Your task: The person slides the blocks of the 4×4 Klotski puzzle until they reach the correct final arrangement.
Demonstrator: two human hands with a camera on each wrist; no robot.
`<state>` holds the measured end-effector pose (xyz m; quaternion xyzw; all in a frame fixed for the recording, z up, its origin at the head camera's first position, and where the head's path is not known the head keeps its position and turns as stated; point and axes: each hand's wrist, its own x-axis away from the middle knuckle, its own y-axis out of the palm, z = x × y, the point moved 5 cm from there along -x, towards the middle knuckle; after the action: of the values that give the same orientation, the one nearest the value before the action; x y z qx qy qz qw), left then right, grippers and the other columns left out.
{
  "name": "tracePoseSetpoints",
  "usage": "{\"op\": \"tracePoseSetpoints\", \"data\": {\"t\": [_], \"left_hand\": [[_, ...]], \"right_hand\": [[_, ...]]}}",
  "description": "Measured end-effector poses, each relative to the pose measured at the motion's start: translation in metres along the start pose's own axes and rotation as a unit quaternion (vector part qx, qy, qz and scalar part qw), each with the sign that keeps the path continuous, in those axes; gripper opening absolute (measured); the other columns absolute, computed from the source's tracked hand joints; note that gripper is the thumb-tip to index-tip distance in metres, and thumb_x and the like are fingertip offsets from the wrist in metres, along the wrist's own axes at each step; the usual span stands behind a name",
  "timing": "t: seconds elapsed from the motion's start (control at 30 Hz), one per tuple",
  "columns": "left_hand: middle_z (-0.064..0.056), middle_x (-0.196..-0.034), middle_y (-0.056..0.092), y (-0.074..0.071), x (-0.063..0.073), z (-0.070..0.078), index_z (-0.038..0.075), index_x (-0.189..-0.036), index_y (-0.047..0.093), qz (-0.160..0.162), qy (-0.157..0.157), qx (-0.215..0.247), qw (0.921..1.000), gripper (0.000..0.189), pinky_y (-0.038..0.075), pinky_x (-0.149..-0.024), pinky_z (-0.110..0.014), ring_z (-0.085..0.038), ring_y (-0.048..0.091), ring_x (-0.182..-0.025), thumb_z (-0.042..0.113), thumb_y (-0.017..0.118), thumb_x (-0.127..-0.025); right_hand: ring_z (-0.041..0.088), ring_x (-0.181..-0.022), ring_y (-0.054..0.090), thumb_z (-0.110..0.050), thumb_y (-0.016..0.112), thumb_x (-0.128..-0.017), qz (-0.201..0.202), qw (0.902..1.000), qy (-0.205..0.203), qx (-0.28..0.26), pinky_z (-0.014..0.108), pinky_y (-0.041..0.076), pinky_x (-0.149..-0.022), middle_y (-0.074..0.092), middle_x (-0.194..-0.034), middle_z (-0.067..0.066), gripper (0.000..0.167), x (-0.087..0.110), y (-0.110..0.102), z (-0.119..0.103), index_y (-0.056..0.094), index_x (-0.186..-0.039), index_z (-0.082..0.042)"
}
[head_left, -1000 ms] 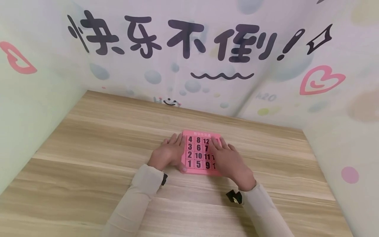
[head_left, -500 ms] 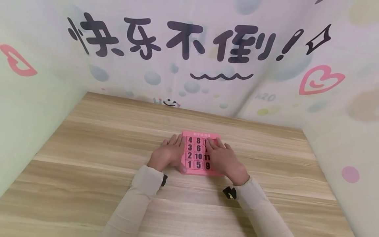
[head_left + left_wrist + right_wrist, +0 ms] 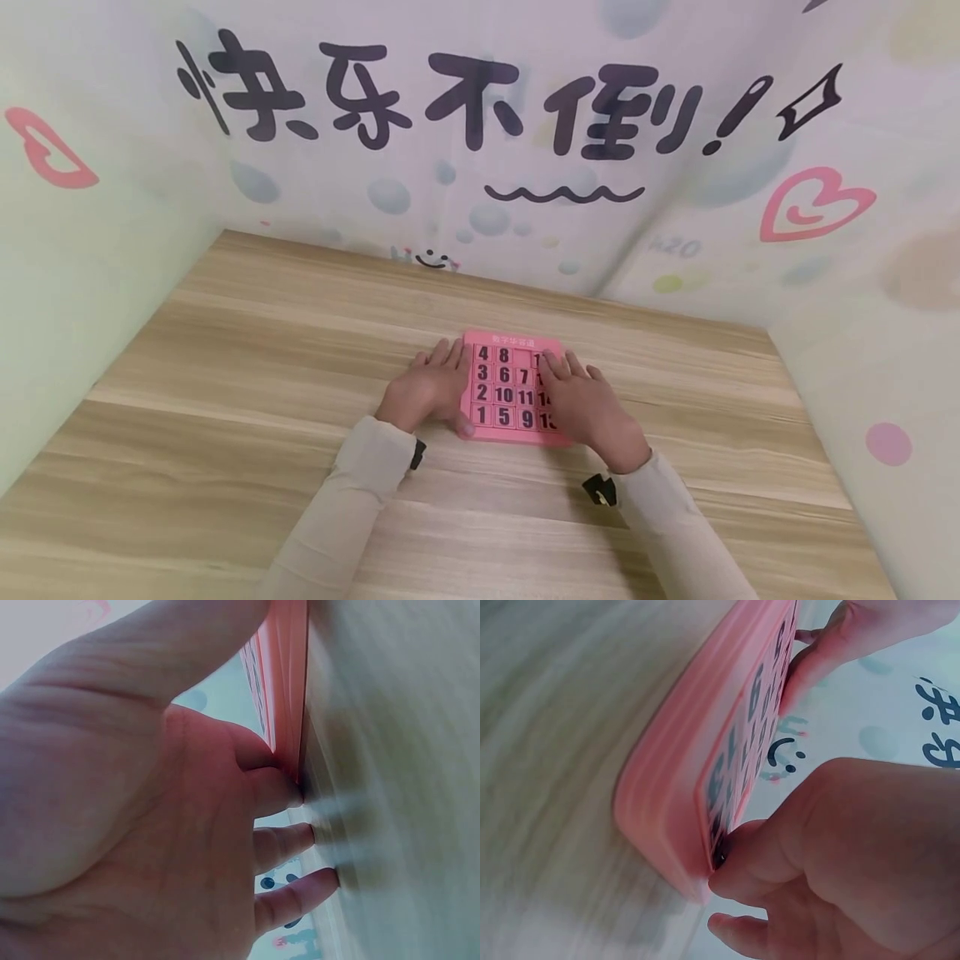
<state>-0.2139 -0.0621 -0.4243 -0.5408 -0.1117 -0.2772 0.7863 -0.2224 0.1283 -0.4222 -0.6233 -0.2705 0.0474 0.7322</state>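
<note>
A pink sliding number puzzle [image 3: 513, 434] with black-numbered tiles lies flat on the wooden table. Its top row shows 4, 8, a gap, then a tile starting with 1 at the right. My left hand [image 3: 431, 387] lies along the puzzle's left side, thumb at the near corner. In the left wrist view its straight fingers [image 3: 289, 900] reach down to the table beside the puzzle's wall [image 3: 289, 682]. My right hand [image 3: 588, 408] covers much of the right column, fingertips at the top-right tile. In the right wrist view its thumb touches the puzzle [image 3: 660, 787] near one corner.
The wooden table [image 3: 247, 358] runs back to a printed white cloth wall [image 3: 337, 192] with large dark characters. Side walls [image 3: 885, 350] stand at left and right. Both sleeves [image 3: 371, 462] have cream cuffs, with black wrist pieces [image 3: 600, 490] below them.
The right hand moved left over the 12 tile, then back right. That top-row tile has slid right, leaving a gap in the third column. The left hand stayed in place.
</note>
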Motion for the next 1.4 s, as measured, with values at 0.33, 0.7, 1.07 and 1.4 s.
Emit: {"op": "tracePoseSetpoints", "data": {"t": [0.33, 0.7, 1.07, 1.4], "left_hand": [[-0.013, -0.167, -0.001, 0.001, 0.0, -0.003, 0.003, -0.159, 0.006, -0.006, -0.008, 0.004, 0.9999, 0.12, 0.003, -0.125, -0.048, -0.032, -0.006, -0.154, 0.04, 0.084, -0.075], [-0.013, -0.167, 0.001, 0.003, -0.003, -0.002, 0.004, -0.159, 0.007, -0.002, 0.005, -0.004, 1.0, 0.119, 0.004, -0.125, -0.05, -0.032, -0.005, -0.154, 0.043, 0.083, -0.076], [-0.013, -0.167, -0.002, 0.0, -0.001, 0.0, 0.004, -0.159, 0.005, -0.004, -0.003, 0.0, 1.0, 0.12, 0.003, -0.126, -0.048, -0.031, -0.006, -0.154, 0.042, 0.083, -0.076], [-0.014, -0.167, 0.001, 0.001, -0.002, 0.0, 0.003, -0.159, 0.007, -0.005, 0.003, -0.021, 0.9998, 0.12, 0.006, -0.125, -0.05, -0.032, -0.004, -0.154, 0.045, 0.082, -0.076]], "right_hand": [[0.039, -0.15, 0.02, -0.012, 0.034, -0.104, 0.032, 0.9994, -0.009, 0.0, 0.06, 0.027, -0.117, 0.022, -0.164, 0.01, 0.054, -0.005, -0.005, -0.011, 0.027, -0.157, -0.007], [0.034, -0.152, 0.017, -0.018, 0.044, -0.102, 0.0, 0.9991, -0.037, 0.019, 0.055, 0.023, -0.121, 0.019, -0.165, 0.003, 0.059, -0.019, -0.012, -0.047, 0.025, -0.158, -0.013], [0.037, -0.15, 0.023, -0.016, 0.043, -0.103, 0.016, 0.9994, -0.026, 0.017, 0.059, 0.029, -0.117, 0.029, -0.162, 0.008, 0.054, -0.013, -0.012, -0.029, 0.034, -0.155, -0.009], [0.034, -0.151, 0.018, -0.018, 0.041, -0.104, 0.027, 0.9991, -0.031, 0.0, 0.057, 0.025, -0.119, 0.024, -0.164, 0.003, 0.055, -0.017, -0.018, -0.048, 0.029, -0.157, -0.014]]}}
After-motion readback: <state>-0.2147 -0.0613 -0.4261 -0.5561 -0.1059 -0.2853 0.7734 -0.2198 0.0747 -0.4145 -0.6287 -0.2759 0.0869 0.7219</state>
